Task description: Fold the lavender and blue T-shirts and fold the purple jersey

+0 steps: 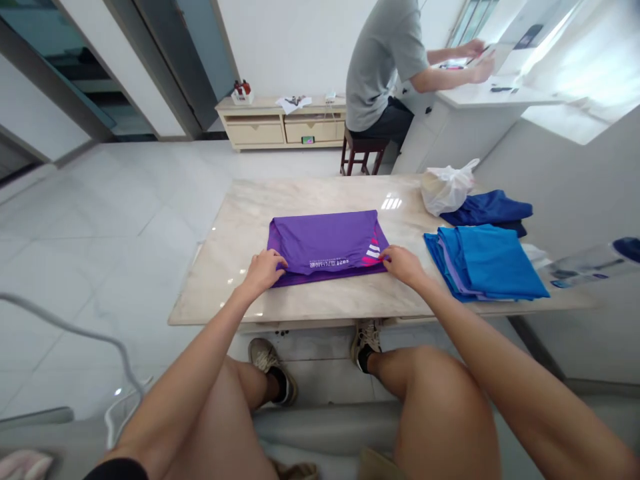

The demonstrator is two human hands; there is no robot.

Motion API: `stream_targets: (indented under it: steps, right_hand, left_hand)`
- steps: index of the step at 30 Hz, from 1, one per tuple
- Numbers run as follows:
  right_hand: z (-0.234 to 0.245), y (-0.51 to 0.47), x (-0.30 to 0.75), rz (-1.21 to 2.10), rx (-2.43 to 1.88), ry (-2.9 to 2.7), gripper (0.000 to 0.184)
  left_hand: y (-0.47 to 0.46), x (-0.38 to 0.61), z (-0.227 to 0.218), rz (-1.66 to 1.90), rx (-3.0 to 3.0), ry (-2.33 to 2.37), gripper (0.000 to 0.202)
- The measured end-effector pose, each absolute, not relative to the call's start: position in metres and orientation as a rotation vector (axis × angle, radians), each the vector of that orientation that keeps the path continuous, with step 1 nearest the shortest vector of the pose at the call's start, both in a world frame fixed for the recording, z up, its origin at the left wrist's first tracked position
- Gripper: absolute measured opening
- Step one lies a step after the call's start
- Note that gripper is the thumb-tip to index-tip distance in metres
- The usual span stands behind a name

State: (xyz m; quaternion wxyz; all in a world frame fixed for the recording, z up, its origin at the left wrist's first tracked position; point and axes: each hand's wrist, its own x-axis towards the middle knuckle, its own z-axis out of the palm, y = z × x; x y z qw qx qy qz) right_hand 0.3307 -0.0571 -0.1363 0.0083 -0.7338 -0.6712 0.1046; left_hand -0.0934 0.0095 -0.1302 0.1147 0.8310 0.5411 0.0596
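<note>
A purple shirt point(325, 243) with white lettering and pink marks lies folded in a rectangle on the marble table point(310, 303), near its front edge. My left hand point(264, 270) pinches the shirt's near left corner with closed fingers. My right hand point(401, 263) grips the near right corner beside the white stripes. Both forearms reach forward over my knees.
A stack of folded blue garments point(487, 263) lies to the right, with a dark blue garment point(487, 208) and a white plastic bag point(445, 190) behind it. A person in a grey shirt point(380, 67) sits at a white counter beyond the table. A low cabinet point(280, 123) stands by the far wall.
</note>
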Motion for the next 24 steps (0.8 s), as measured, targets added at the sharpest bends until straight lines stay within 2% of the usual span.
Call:
stream_targets:
  steps: [6, 12, 16, 21, 24]
  right_hand:
    - [-0.127, -0.067, 0.308, 0.438, -2.435, -2.221, 0.037]
    - [-0.146, -0.075, 0.287, 0.451, -2.377, -2.236, 0.064]
    - [-0.156, -0.079, 0.283, 0.531, -2.241, -2.347, 0.073]
    - [-0.136, -0.086, 0.260, 0.713, -2.313, -2.415, 0.072]
    - [-0.118, -0.092, 0.237, 0.880, -2.307, -2.428, 0.052]
  left_hand:
    - [-0.007, -0.067, -0.125, 0.022, 2.512, 1.554, 0.029]
    - [-0.022, -0.046, -0.142, -0.105, 2.559, 1.479, 0.040]
    - [-0.031, -0.049, -0.151, -0.141, 2.586, 1.385, 0.052]
    - [-0.037, -0.067, -0.139, -0.232, 2.548, 1.363, 0.057]
    - [-0.037, -0.080, -0.123, -0.274, 2.523, 1.453, 0.051]
